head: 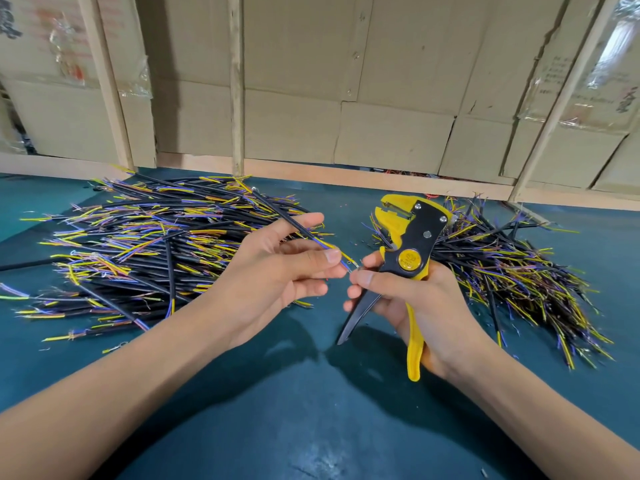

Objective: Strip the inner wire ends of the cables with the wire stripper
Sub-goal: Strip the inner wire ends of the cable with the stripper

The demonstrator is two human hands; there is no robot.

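While the left hand point(277, 268) pinches a thin black-sheathed cable point(294, 225) between thumb and fingers, with its yellow and blue inner wires point(341, 259) poking out to the right, the right hand point(415, 306) grips the yellow-and-black wire stripper point(410, 247) with its head pointing up and away, and its thumb and fingertip meet the wire tips. The stripper's jaws stand well above the wires, so the step in hand looks like sorting or straightening the ends before the cut. To do it well, the wires should be fanned and held flat and even, pinched close to the sheath so they cannot slide, then fed squarely into the jaws to the same depth. A firm single squeeze should suffice; twisting may snap the fine strands. On the teal desk point(311, 393), one heap of cut black cables point(145, 244) lies far left and another heap point(512, 271) lies right, behind the tool.
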